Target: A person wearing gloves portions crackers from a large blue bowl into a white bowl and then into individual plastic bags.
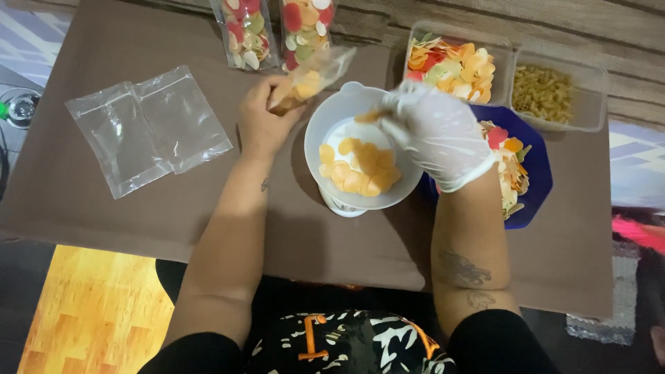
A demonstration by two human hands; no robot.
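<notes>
Empty bags (149, 131) left of bowl (325, 125); tubs (506, 52) behind.

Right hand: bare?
No, the right hand wears a thin clear glove as it reaches over the white bowl of orange chips, while the left hand is bare.

Bare cloth (173, 208) near side passable; filled bags (277, 28), tubs (554, 93) (far edge) block.

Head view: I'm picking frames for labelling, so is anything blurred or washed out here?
Head view: the gloved right hand is motion-smeared over the white bowl; the bag in the bare left hand is soft too. The empty plastic bags show mild glare. The table's shadowed near edge stays readable.
</notes>
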